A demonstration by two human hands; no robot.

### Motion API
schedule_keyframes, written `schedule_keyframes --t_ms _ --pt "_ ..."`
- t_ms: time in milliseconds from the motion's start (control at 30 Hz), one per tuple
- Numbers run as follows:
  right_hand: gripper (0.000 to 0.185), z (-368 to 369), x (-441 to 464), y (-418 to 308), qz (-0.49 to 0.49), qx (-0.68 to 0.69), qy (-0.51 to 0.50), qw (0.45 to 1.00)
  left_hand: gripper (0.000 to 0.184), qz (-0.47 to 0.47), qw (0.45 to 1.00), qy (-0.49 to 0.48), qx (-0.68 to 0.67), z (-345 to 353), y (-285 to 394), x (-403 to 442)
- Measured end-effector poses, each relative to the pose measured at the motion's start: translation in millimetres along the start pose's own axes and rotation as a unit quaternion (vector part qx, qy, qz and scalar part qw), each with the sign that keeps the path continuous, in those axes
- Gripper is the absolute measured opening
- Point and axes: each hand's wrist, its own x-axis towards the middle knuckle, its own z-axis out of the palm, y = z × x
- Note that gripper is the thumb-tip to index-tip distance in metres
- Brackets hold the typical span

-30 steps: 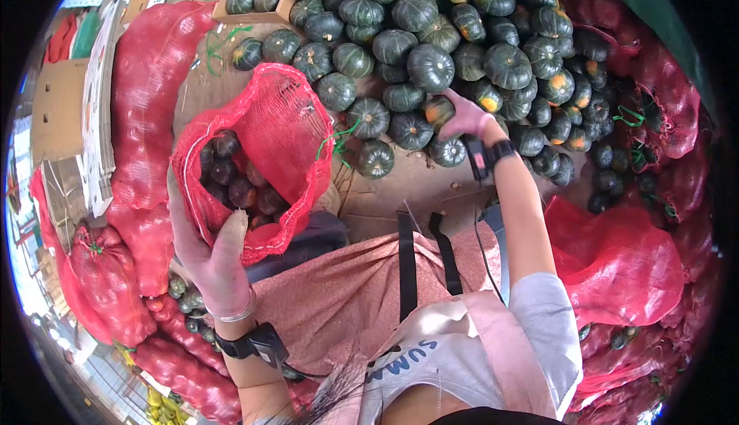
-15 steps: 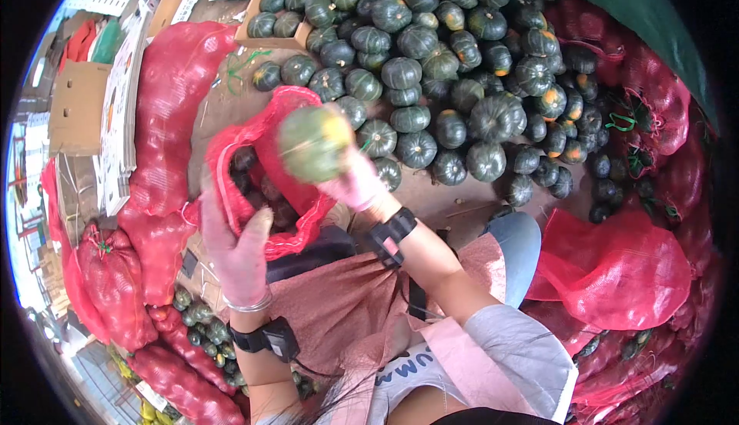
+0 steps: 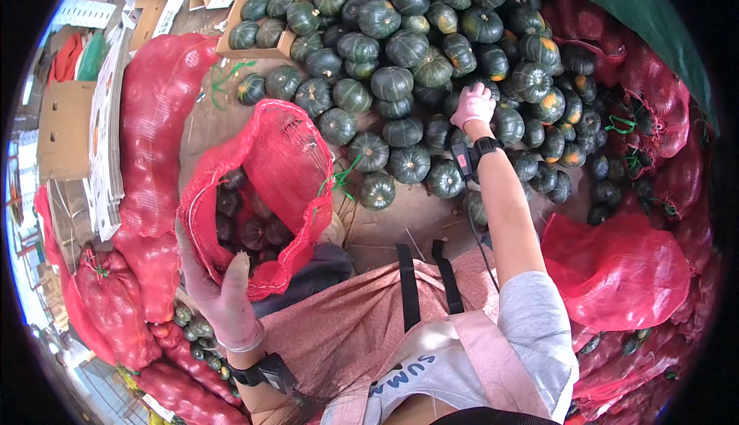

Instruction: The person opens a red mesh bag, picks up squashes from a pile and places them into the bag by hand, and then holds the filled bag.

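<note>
My left hand (image 3: 219, 298), in a pale pink glove, holds the near left rim of a red mesh bag (image 3: 292, 148), its thumb apart from the fingers. The bag's mouth gapes upward, and several dark pumpkins (image 3: 250, 232) lie inside. Stretched out to the right, my right hand (image 3: 473, 107) is also gloved. Its fingers curl over a dark green pumpkin in the big pumpkin pile (image 3: 392, 82); the hand mostly hides that pumpkin.
Full red mesh sacks (image 3: 158, 140) line the left side, beside stacked flat cartons (image 3: 108, 132). A cardboard box (image 3: 289, 40) of pumpkins stands at the back. A loose red mesh bag (image 3: 616, 271) lies at right, below a green sheet (image 3: 647, 25).
The greenish-orange pumpkin that my right hand held at the bag's mouth is out of that hand. My right hand has moved right onto the pile. The bag's mouth appears wider and more upright.
</note>
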Motion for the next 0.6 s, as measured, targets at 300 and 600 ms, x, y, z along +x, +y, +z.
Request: schedule_keyframes --t_ms 300,600 --pt "0.075 -37 -42 -8 -0.003 0.521 0.093 0.849 0.075 0.012 0.999 0.028 -0.029 5 5 -2" --pt "0.064 -114 -85 -73 -0.294 0.567 0.206 0.742 0.073 0.059 0.995 0.079 0.033 19 16 14"
